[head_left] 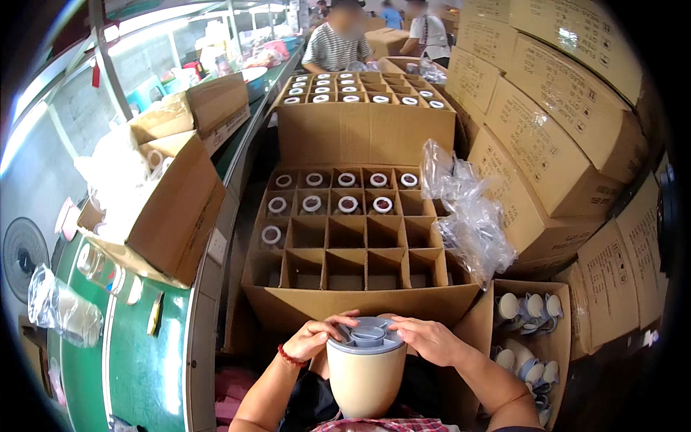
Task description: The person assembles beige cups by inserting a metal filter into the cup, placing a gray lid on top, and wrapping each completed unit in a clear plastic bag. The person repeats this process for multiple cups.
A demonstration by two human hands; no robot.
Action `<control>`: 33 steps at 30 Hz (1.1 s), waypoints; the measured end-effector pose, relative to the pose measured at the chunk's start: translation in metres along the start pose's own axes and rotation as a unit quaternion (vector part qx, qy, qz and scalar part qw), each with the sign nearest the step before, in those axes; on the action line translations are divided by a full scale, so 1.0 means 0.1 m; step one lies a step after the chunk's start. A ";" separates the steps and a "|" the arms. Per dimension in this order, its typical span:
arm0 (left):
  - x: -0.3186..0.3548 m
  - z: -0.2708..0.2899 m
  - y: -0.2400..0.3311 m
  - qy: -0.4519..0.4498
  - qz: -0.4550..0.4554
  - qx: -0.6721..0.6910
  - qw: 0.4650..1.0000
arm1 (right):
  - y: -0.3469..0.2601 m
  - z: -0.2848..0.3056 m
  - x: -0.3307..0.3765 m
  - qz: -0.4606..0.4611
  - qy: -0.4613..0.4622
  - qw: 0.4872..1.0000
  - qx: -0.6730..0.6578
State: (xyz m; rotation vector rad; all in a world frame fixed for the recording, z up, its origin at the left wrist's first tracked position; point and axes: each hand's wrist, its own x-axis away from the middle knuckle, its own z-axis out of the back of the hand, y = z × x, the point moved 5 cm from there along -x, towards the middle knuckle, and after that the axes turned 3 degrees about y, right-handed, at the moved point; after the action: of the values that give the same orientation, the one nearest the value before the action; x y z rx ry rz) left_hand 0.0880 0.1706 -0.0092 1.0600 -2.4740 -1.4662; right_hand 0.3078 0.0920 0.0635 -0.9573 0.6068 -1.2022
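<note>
A cream tapered canister (367,381) stands upright close against my body, topped by a round grey lid (371,333). My left hand (315,338), with a red bead bracelet at the wrist, grips the lid's left edge with bent fingers. From the other side, my right hand (430,340) holds the lid's right edge, fingers curled over the rim. Just beyond is a divided carton (360,304). Bottles with white ring tops (348,205) fill its far rows and one cell of a nearer row; several nearer cells hold no bottle.
Clear plastic bags (468,216) hang over the carton's right edge. An open box of white and blue-grey lids (533,309) sits at the right, below stacked cartons (547,137). Leftward, a green bench (144,360) bears a box (180,216) and clear jars (108,273). People work beyond.
</note>
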 end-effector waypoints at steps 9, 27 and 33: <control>-0.58 -1.48 0.51 0.090 -0.030 -0.734 0.672 | 1.15 -0.84 -1.21 -0.003 -0.238 0.775 -0.585; -0.54 -1.26 0.58 0.077 -0.113 -0.673 0.727 | 1.14 -0.70 -1.06 -0.075 -0.220 0.766 -0.599; -0.41 -1.01 0.53 0.001 -0.127 -0.575 0.808 | 0.70 -0.59 -0.73 -0.089 -0.195 0.781 -0.586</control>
State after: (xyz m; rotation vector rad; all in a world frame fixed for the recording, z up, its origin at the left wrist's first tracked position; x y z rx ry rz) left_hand 0.1310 0.1364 0.0987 1.0227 -0.9477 -2.4283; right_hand 0.2736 0.1488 -0.0330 -2.2957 0.9495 -0.6332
